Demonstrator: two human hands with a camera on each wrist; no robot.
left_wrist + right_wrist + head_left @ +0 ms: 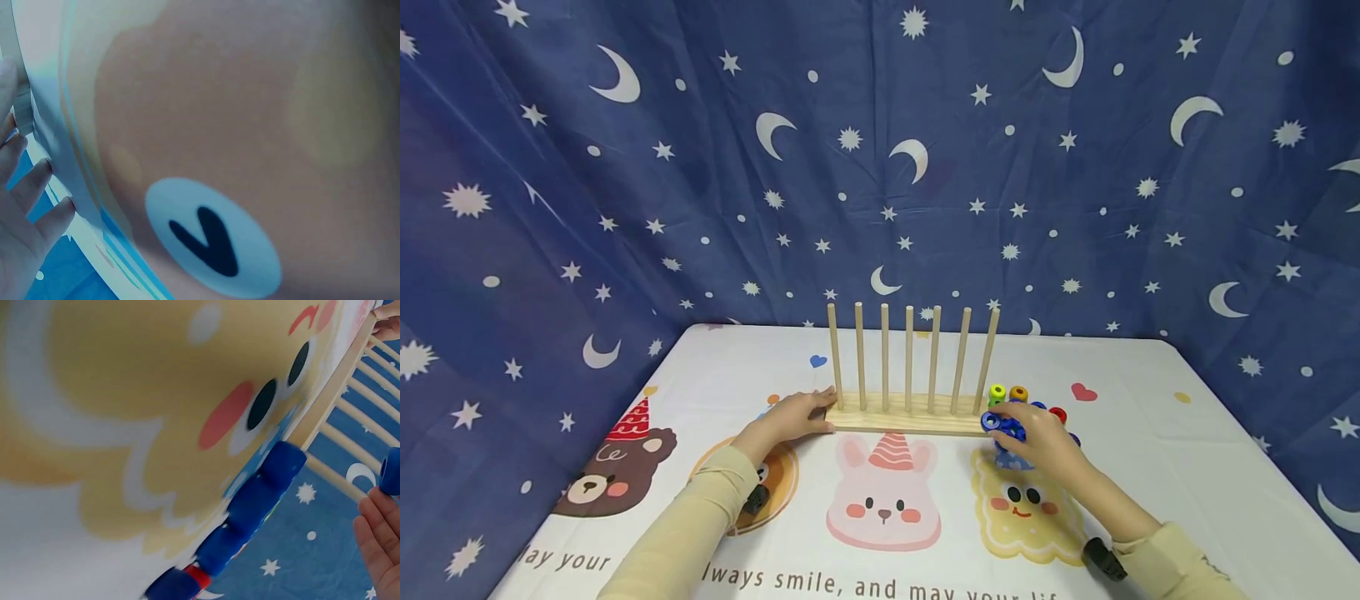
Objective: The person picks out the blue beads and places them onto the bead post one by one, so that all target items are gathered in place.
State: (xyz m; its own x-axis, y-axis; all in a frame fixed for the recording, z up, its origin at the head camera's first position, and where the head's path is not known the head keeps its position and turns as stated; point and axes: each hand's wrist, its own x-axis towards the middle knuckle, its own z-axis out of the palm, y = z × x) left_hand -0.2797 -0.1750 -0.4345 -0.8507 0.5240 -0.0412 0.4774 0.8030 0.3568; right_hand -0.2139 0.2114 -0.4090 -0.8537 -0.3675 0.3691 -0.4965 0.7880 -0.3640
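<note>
My right hand (1037,433) pinches a blue bead (392,470); my left hand (792,418), fingers spread, should steady the board (898,422) at its fingertips.

Left hand (15,231): I see it at 8 o'clock, cut by the edge of my feed, the lower fingers spread with tips angled toward 2.
Wooden piece (24,112): between 9 and 10 o'clock, partly cropped, one digit overlapping it.
Brown print (206,112): fills my centre and runs out toward 3 o'clock, soft-edged.
White oval (187,203): at 6 o'clock, tilted, bearing a dark V-shaped mark (222,250).
Blue cloth (62,269): between 7 and 8 o'clock, a white dot (39,275) on it.
</note>
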